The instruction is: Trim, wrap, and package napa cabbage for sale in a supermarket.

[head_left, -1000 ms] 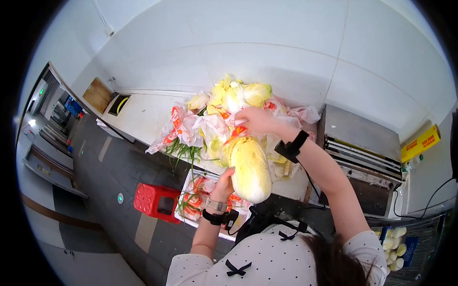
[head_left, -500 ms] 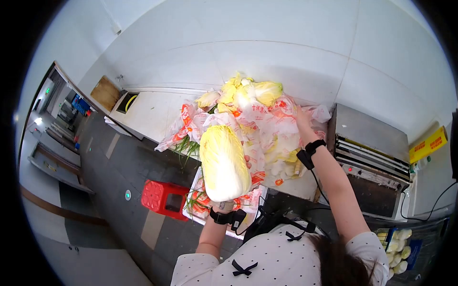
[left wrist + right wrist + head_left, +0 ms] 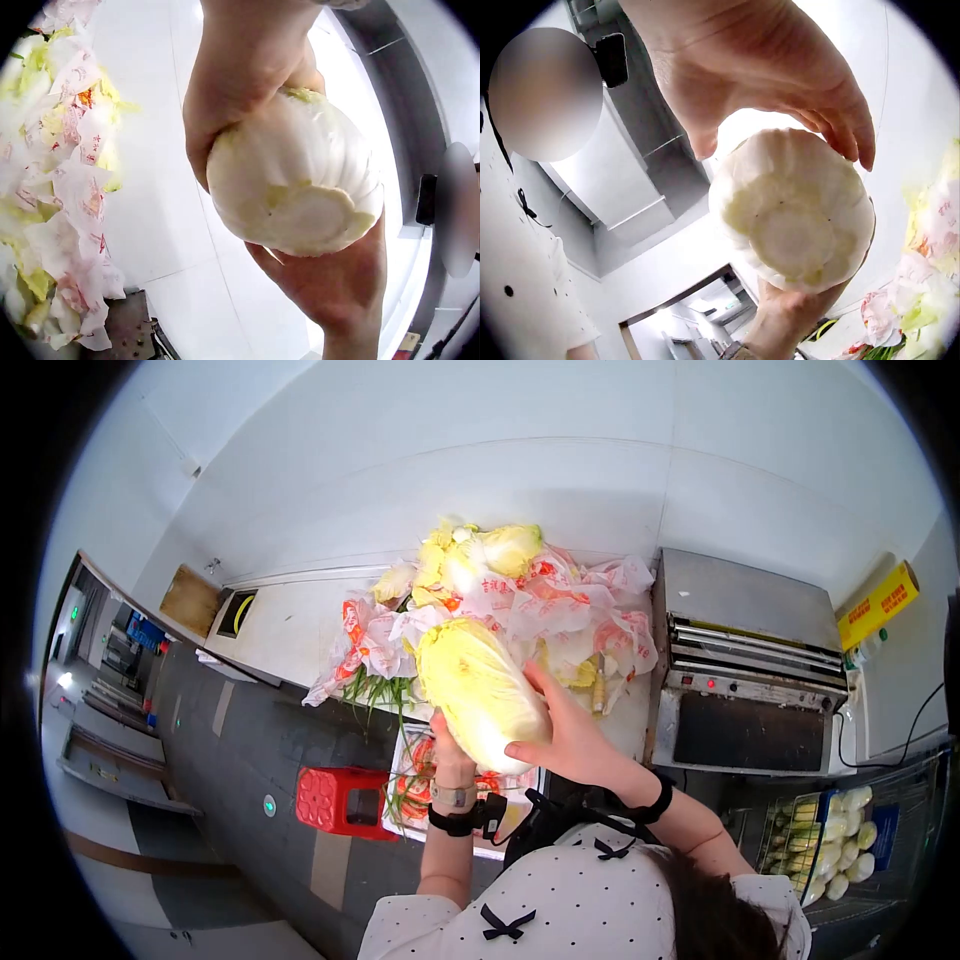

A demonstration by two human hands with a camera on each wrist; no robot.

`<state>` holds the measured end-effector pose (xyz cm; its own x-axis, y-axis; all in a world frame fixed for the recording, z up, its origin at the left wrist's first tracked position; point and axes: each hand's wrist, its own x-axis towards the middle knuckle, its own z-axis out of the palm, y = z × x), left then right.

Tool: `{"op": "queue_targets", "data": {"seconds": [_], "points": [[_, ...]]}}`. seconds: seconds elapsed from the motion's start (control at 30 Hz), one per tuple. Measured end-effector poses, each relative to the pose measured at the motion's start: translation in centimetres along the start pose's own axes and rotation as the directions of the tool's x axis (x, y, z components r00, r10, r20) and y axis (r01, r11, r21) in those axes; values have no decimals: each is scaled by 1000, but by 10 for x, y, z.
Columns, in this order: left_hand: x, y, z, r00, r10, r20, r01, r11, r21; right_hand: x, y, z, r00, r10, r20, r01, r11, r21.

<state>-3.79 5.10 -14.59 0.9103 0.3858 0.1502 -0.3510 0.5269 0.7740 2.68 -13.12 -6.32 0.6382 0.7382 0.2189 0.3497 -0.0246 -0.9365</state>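
In the head view a large napa cabbage [image 3: 478, 685], pale yellow leaves pointing away and white base toward the body, is held up in front of the counter. My left hand [image 3: 453, 762] grips its left side from below. Curved round the right side is my right hand [image 3: 572, 738], its thumb near the base. Both wrist views show the trimmed, rounded base of the cabbage [image 3: 791, 217] between the two hands. Behind it on the counter lie white-and-red plastic bags [image 3: 500, 600] and more napa cabbage [image 3: 508, 550], with green stalks [image 3: 375, 692] hanging at the left.
Below the counter [image 3: 280, 622] stand a white box [image 3: 398, 770] of red-printed bags and a red stool [image 3: 325, 800]. A metal wrapping machine [image 3: 750, 595] sits at the right. Several pale vegetables fill a basket [image 3: 838, 845] at lower right.
The right hand first left the cabbage's leafy end and reached to the bags at the right; now it is back on the cabbage. The bags are pushed back, and the cabbage has turned.
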Motion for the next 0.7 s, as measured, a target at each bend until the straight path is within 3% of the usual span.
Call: {"op": "queue_targets", "data": {"seconds": [0.07, 0.17, 0.27, 0.37, 0.53, 0.7], "points": [[-2, -2, 10, 998, -64, -19, 64, 998, 1, -3, -3, -1, 998, 26, -61, -28, 999, -37], [0, -7, 14, 992, -118, 43, 121, 991, -62, -9, 1, -2, 990, 66, -122, -57, 995, 80], [-2, -5, 24, 988, -121, 94, 126, 990, -57, -17, 12, 1, 981, 26, -194, 16, 977, 213], [-6, -8, 25, 987, -81, 140, 83, 997, -10, -23, 4, -11, 969, 159, -188, -47, 870, 491], [-8, -12, 28, 985, -63, 163, 64, 998, 1, -28, 5, -17, 974, 18, -224, 28, 979, 201], [-8, -10, 35, 982, -93, 166, 81, 994, 74, -19, -5, -14, 935, -93, -342, 58, 992, -110]]}}
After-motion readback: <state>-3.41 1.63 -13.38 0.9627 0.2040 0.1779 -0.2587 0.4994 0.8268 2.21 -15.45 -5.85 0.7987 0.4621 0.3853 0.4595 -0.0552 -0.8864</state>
